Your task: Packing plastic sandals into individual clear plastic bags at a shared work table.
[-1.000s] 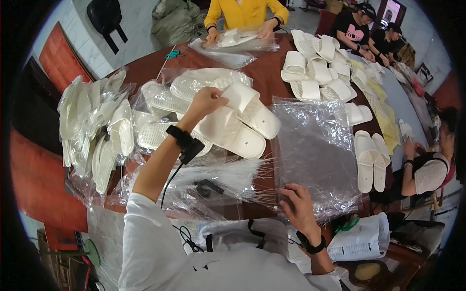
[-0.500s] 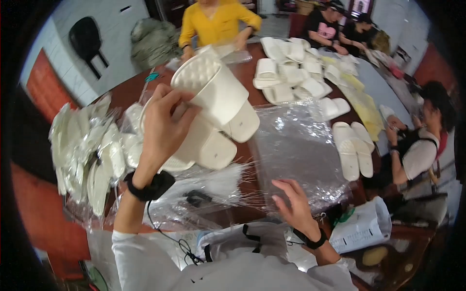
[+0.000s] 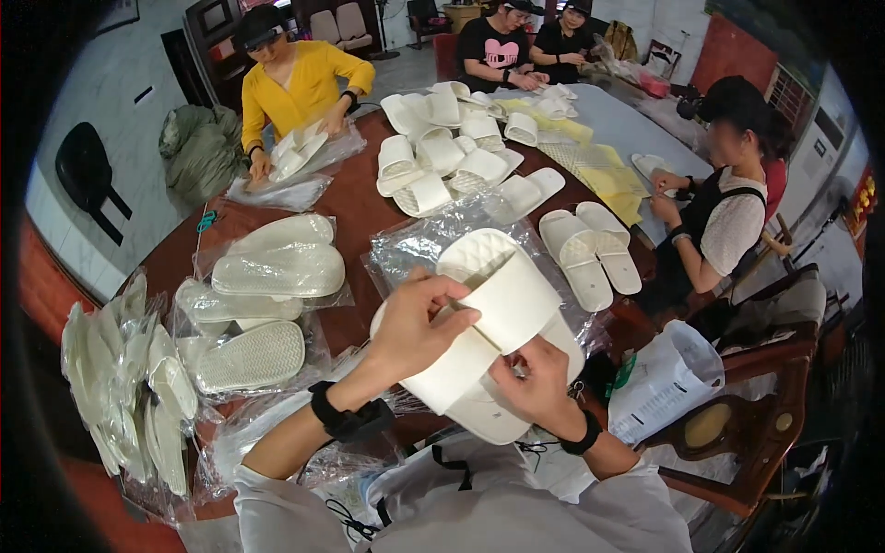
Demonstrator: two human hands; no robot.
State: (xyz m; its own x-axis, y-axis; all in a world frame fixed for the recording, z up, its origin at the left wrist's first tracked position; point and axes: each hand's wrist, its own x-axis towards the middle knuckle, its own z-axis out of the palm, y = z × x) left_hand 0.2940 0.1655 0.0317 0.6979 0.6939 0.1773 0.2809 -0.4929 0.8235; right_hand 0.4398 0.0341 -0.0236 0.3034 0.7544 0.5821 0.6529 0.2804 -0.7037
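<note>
A pair of white slide slippers [image 3: 514, 300] is held tilted in front of me, one beside the other, straps up. My left hand [image 3: 417, 327] pinches the inner edges of their straps between thumb and fingers. My right hand [image 3: 539, 392] is closed at the heel end, its fingers bent between the two soles; its fingertips are partly hidden. Beneath the slippers a clear plastic bag [image 3: 392, 258] lies flat on the dark red-brown table. Another white slipper pair [image 3: 590, 253] rests just right of the bag.
Bagged slippers [image 3: 277, 267] lie to the left, beside a heap of wrapped ones [image 3: 120, 387]. Loose slippers [image 3: 442, 152] are piled at the far middle. A person in yellow handles slippers and plastic across the table; others sit at the right. A white bag [image 3: 668, 378] stands near right.
The slipper pair has moved right, over the clear bag, in my left hand. My right hand, open before, has come up and closed on the pair. The view has shifted.
</note>
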